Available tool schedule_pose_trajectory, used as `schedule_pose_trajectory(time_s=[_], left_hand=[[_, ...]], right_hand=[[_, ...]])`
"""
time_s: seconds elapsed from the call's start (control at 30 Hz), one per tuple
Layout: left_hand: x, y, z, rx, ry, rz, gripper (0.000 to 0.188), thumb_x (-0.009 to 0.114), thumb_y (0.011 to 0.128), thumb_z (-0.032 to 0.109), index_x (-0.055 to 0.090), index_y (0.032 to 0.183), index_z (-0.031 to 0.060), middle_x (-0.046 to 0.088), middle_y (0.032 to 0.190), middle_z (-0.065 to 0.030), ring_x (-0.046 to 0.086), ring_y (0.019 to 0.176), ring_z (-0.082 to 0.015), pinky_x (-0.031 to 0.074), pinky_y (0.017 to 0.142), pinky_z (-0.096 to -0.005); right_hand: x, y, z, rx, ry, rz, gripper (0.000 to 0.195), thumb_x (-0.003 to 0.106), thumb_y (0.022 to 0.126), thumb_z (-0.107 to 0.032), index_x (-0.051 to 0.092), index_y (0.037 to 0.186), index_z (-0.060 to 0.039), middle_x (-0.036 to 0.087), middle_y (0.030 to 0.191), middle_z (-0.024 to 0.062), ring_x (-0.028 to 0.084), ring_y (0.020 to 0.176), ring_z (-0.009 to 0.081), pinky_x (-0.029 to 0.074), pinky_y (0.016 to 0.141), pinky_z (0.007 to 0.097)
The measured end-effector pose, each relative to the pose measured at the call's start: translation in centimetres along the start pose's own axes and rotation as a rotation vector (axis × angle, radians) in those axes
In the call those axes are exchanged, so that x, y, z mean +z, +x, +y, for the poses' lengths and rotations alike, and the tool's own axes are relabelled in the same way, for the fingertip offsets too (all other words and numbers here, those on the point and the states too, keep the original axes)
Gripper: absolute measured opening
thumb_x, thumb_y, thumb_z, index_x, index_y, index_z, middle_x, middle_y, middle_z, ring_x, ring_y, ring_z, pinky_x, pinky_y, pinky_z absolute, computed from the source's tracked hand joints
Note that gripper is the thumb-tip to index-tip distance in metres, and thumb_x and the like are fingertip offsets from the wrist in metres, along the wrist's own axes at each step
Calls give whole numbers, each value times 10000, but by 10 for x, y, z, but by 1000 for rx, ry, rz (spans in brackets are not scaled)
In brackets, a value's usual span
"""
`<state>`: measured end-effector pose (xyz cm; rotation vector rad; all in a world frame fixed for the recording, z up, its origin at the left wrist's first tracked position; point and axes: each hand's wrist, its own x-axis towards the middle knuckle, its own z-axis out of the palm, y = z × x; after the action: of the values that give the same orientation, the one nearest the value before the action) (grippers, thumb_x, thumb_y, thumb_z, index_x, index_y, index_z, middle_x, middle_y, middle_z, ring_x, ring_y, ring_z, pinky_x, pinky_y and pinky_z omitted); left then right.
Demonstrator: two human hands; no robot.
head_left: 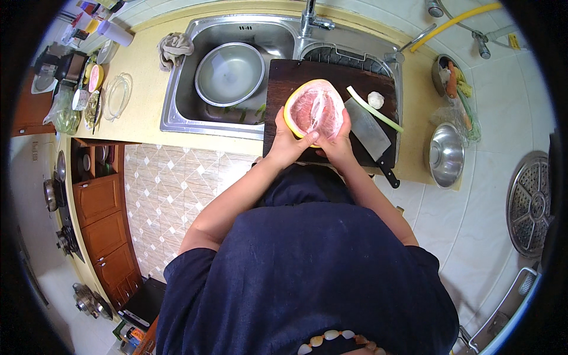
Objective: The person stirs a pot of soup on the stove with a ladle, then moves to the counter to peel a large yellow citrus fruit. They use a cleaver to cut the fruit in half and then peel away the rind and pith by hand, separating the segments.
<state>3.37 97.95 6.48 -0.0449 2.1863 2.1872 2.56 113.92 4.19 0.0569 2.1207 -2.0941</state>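
A piece of pomelo [306, 111] with yellow rind, white pith and pink flesh is held over a dark wooden cutting board [284, 73], its cut side facing up. My left hand [288, 142] grips its lower left edge, thumb at the near rim. On the opposite side my right hand [339, 142] clasps it, with the thumb pressed near the parted pink segments. Right of the fruit, a cleaver [366, 128] lies flat, its black handle jutting past the board's near edge. Beside the blade rest a pale green stalk [375, 110] and a white garlic bulb [376, 100].
Left of the board, a metal basin [230, 74] holding water sits in the steel sink [191, 117]. A grey cloth [175, 49] lies on the sink's rim. To the right stand a steel bowl [446, 155] and a bowl of vegetables [443, 75]. The faucet [308, 22] rises behind.
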Motion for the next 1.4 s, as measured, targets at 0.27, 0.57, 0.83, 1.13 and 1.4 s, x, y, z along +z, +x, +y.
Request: schedule_pose_trajectory(time_s=[0.27,0.57,0.83,1.13,1.4], left_hand=[[-23,7,6,-88,310,-118,1012,766,766,169,65,1477,3,525,1313,-247,562,1197,-327,428,1023,-364],[-27,10,14,-207,230,-69,878,700,715,45,224,1451,-13,485,1353,-199,478,1269,-256,371,1071,-343],[-40,15,18,-135,329,-184,884,749,769,123,215,1458,-20,468,1374,-210,496,1254,-267,375,1069,-354],[-26,27,-15,43,225,30,717,660,890,216,286,1451,-27,465,1328,-275,523,1194,-371,402,1043,-389],[-23,23,-4,89,552,69,712,642,893,292,302,1458,22,515,1278,-297,529,1155,-435,431,1001,-446]], right_hand=[[5,3,4,-46,-269,90,1103,821,720,-247,86,1500,16,361,1414,279,456,1273,376,395,1063,442],[2,5,1,-30,-408,30,1298,905,546,-247,66,1510,-21,388,1376,292,443,1269,400,384,1068,454],[5,-3,-37,164,-535,26,1230,880,551,-349,162,1507,-62,300,1435,321,370,1310,450,367,1073,481],[10,15,-56,-359,-1121,18,1107,820,573,-528,334,1472,-102,129,1546,293,148,1435,450,192,1132,558],[17,22,-61,-160,-1257,-88,1117,785,593,-575,298,1500,-144,48,1582,250,31,1465,429,149,1105,631]])
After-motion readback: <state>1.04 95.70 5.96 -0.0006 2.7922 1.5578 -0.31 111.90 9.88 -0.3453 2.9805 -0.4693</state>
